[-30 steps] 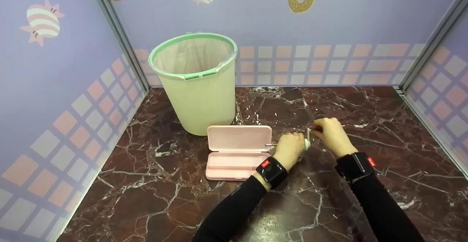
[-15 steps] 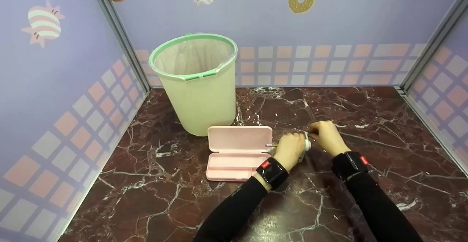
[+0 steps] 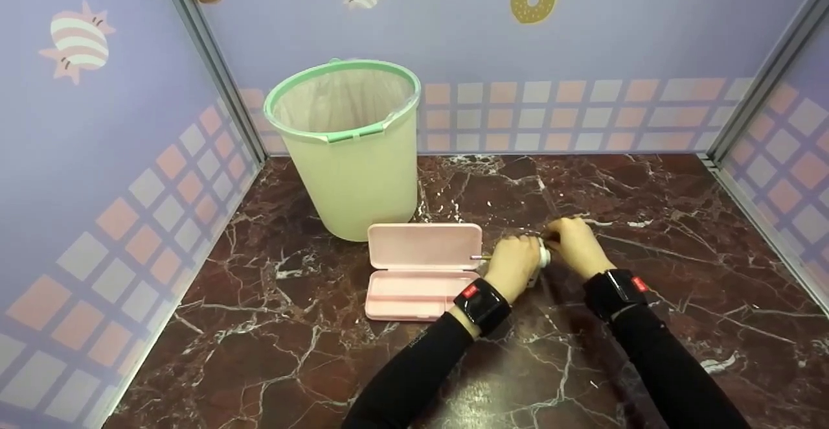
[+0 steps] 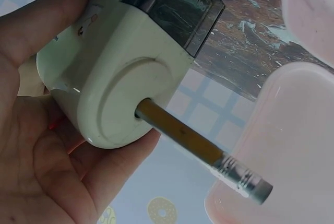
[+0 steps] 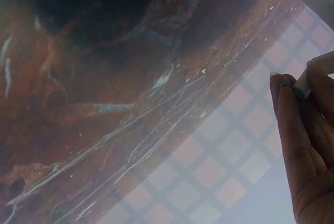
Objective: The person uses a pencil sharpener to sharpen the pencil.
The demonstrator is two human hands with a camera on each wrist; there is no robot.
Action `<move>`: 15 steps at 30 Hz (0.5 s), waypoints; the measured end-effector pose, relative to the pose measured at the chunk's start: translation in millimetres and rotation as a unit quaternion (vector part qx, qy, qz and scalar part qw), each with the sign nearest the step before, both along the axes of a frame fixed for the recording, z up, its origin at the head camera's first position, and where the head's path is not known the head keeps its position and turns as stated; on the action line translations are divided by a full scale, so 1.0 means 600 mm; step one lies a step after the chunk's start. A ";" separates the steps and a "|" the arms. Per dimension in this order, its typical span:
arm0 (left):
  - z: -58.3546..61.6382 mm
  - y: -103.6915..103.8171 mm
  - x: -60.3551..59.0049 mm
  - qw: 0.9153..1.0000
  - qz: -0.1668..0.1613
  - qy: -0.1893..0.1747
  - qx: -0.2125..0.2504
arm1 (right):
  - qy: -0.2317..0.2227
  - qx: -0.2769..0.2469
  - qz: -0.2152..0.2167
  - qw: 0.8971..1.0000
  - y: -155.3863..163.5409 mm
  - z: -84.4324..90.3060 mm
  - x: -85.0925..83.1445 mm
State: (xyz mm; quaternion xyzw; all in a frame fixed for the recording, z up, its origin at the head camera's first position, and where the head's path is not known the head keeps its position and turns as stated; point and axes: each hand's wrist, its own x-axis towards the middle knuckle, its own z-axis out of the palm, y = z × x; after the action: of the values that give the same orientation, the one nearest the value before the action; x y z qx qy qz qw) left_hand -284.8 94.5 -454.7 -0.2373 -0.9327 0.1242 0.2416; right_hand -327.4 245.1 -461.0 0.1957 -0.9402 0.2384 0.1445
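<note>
Sharpening appears under way: the left hand (image 3: 515,267) grips the cream plastic crank sharpener (image 4: 120,72) holding a yellow wooden pencil (image 4: 203,148), the right hand (image 3: 576,244) fingers (image 5: 297,114) pinch its small handle, which seems to need turning next.

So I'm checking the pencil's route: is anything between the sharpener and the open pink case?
Nothing visible. The left hand grips the sharpener beside the pink case, and the pencil already juts toward it.
</note>
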 end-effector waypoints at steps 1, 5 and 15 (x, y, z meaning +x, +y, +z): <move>0.000 0.001 0.000 1.000 0.000 0.000 0.000 | -0.002 0.002 0.002 1.000 0.000 -0.001 0.000; -0.001 0.001 0.000 1.000 -0.001 -0.001 0.000 | -0.003 0.011 0.009 1.000 0.000 -0.007 0.000; -0.003 0.001 0.001 1.000 0.002 0.029 0.010 | -0.030 0.025 0.045 0.998 0.000 -0.019 0.028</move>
State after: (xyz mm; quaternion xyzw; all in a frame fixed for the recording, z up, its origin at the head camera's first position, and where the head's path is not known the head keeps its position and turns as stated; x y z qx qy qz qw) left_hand -284.0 95.3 -456.7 -0.2296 -0.9269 0.1222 0.2705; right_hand -310.3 245.2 -472.3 0.2338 -0.9402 0.2266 0.1001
